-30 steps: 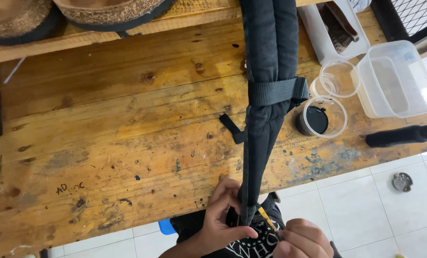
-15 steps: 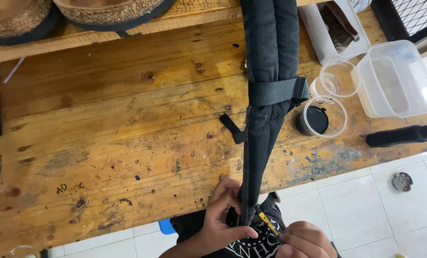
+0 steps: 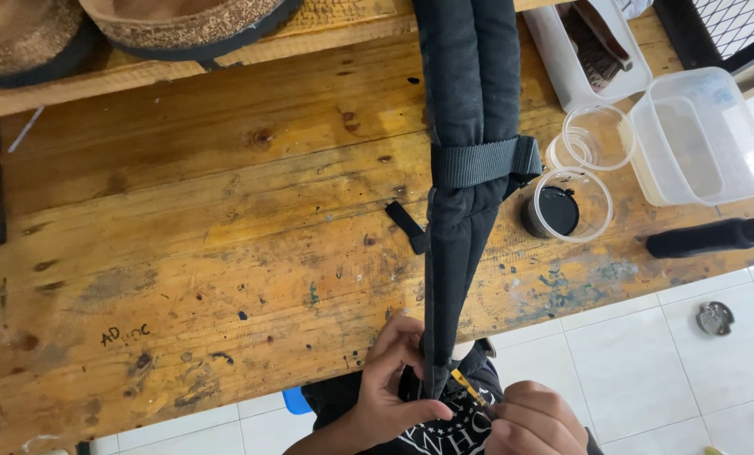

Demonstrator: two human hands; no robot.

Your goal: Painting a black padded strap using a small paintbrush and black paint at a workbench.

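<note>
The fingers [image 3: 394, 354] of the left hand [image 3: 385, 396] curl closed around the narrow lower end of a black padded strap [image 3: 465, 101], the thumb pressing across it from below, at about 6 o'clock in the view. The right hand [image 3: 533, 421], just beside it at 5 o'clock, is closed into a loose fist and pinches a thin yellow-handled tool [image 3: 465, 386] whose tip meets the strap's end; what kind of tool it is cannot be told.

The strap runs from the hands straight up the view toward 12 o'clock, lying over the worn, paint-flecked wooden counter [image 3: 183, 236] and hanging past its near edge. A band of black webbing [image 3: 482, 160] wraps it around the middle, and a short black tab [image 3: 406, 226] sticks out on its 9 o'clock side.

At 3 o'clock of the strap, near the webbing, stands a clear round tub with black liquid [image 3: 566, 206]; an empty clear round tub [image 3: 596, 136] touches it just above. Further toward 2 o'clock sits a clear rectangular container [image 3: 701, 139], and at 1 o'clock a white tray holding brushes [image 3: 592, 50]. A black handle [image 3: 710, 236] lies at the counter's edge at 3 o'clock. Two cork-soled sandals [image 3: 183, 21] rest on a raised ledge at 11 o'clock. On the white tiled floor [image 3: 646, 354] at 4 o'clock lies a small round metal object [image 3: 715, 318].
</note>
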